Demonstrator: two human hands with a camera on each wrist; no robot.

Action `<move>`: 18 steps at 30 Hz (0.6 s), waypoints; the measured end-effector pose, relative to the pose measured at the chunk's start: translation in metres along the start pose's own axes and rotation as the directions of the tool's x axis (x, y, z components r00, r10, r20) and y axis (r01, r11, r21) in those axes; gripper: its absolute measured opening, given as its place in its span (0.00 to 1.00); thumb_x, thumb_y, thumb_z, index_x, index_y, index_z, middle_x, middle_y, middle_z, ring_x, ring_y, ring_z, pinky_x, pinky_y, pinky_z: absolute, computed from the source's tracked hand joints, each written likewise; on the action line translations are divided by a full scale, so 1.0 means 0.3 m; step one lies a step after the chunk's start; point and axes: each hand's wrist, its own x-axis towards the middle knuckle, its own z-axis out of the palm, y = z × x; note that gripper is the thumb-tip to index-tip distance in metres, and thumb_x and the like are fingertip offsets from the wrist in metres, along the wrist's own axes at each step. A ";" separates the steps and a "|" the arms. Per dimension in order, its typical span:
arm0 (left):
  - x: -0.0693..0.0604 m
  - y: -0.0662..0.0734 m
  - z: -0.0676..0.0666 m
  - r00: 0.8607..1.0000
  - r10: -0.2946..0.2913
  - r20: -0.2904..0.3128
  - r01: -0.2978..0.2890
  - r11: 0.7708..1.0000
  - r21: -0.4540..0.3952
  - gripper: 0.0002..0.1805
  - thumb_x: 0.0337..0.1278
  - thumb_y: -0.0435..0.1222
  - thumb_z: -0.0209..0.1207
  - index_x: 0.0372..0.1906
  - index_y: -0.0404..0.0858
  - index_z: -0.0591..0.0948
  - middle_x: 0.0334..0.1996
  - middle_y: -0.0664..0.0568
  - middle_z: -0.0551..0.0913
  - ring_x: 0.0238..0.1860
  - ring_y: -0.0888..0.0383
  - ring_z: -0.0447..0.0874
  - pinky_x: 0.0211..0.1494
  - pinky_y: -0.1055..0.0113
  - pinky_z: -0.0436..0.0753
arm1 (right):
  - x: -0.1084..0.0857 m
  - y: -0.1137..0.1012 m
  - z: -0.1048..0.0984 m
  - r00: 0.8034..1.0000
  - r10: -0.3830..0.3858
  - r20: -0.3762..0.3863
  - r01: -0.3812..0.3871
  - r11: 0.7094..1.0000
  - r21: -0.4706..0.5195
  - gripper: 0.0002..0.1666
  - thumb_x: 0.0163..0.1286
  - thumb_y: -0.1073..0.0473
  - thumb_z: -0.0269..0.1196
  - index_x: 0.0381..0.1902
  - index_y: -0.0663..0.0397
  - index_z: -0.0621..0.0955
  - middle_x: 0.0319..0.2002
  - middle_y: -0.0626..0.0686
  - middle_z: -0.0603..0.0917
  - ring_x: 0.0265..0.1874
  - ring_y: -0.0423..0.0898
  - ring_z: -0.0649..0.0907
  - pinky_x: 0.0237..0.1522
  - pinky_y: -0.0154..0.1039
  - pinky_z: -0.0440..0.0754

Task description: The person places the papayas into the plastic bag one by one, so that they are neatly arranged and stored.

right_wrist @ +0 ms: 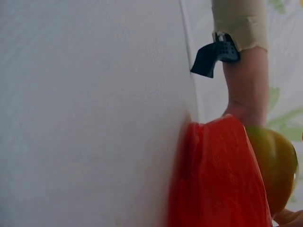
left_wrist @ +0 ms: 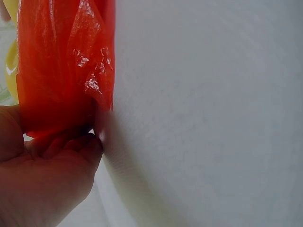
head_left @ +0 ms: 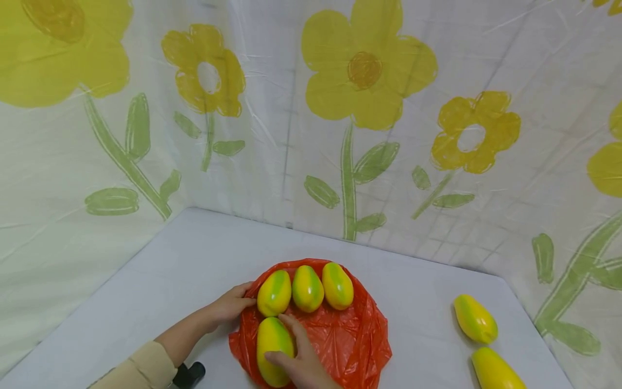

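Four fruits (head_left: 308,289) lie on red plastic (head_left: 335,340), right hand (head_left: 311,364) gripping the nearest, left hand (head_left: 228,307) pinching the edge; only the head view shows two more fruits (head_left: 476,320) on the table (head_left: 418,302).

A curtained-off corner around one table (head_left: 423,308) — which kind of room it belongs to cannot be told. A thin whitish sheet (head_left: 262,183), printed with big yellow flowers (head_left: 366,70) and green leaves (head_left: 376,162), hangs beyond the left, far and right edges of the plain pale tabletop — and faint crossing lines (head_left: 285,162), like tile joints, show through it.
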 end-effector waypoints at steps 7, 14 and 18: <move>0.001 -0.002 0.000 1.000 -0.002 0.001 0.002 1.000 -0.006 0.20 0.63 0.34 0.47 0.59 0.34 0.69 0.45 0.47 0.78 0.39 0.58 0.76 0.47 0.63 0.83 | -0.026 -0.012 -0.035 0.999 -0.038 0.001 0.038 0.999 0.008 0.44 0.54 0.45 0.67 0.66 0.32 0.60 0.70 0.58 0.53 0.58 0.63 0.63 0.52 0.71 0.68; 0.002 0.000 -0.001 1.000 -0.006 0.004 0.006 1.000 -0.014 0.20 0.63 0.33 0.47 0.59 0.33 0.69 0.45 0.47 0.78 0.38 0.58 0.76 0.45 0.64 0.83 | -0.054 -0.013 -0.102 0.999 -0.010 -0.039 0.010 1.000 -0.008 0.44 0.52 0.40 0.67 0.65 0.25 0.60 0.71 0.59 0.52 0.60 0.70 0.60 0.47 0.69 0.73; 0.004 -0.001 -0.003 1.000 0.000 0.010 0.000 1.000 -0.018 0.20 0.63 0.33 0.47 0.59 0.33 0.69 0.45 0.47 0.78 0.37 0.58 0.76 0.44 0.65 0.83 | -0.072 -0.015 -0.146 0.998 -0.028 -0.049 0.028 1.000 -0.004 0.48 0.53 0.41 0.67 0.68 0.28 0.55 0.71 0.61 0.50 0.62 0.72 0.56 0.47 0.66 0.75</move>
